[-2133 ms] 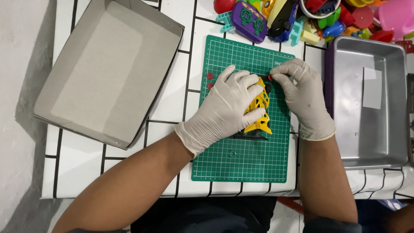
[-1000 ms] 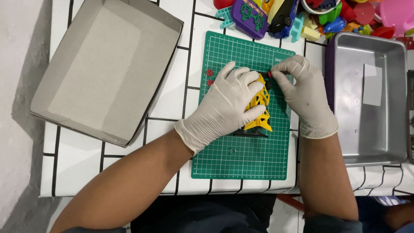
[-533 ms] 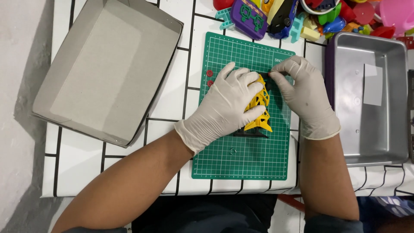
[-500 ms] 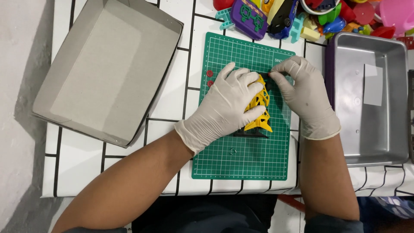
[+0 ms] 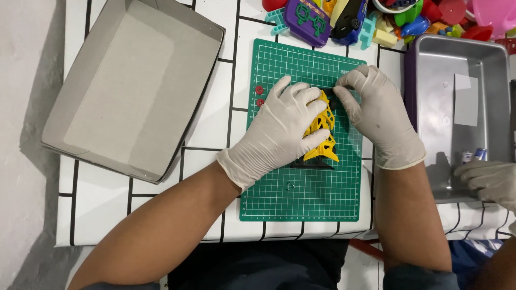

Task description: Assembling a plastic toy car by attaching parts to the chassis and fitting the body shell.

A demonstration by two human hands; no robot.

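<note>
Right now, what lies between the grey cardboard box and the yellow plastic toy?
In the head view: white black-lined tabletop, green cutting mat with two small red discs, and the gloved left hand.

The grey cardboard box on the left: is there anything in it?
Empty. The grey cardboard box lies open-topped, and its bare floor shows from wall to wall.

One green cutting mat (image 5: 301, 198) lies at the tabletop's near edge, with one yellow toy (image 5: 321, 140) and two small red rings (image 5: 259, 96) on it. One grey cardboard box (image 5: 123, 86) sits at the left edge, one metal tray (image 5: 457, 75) at the right. Three gloved hands show (one, at the right edge, a co-worker's (image 5: 486, 180)).
</note>
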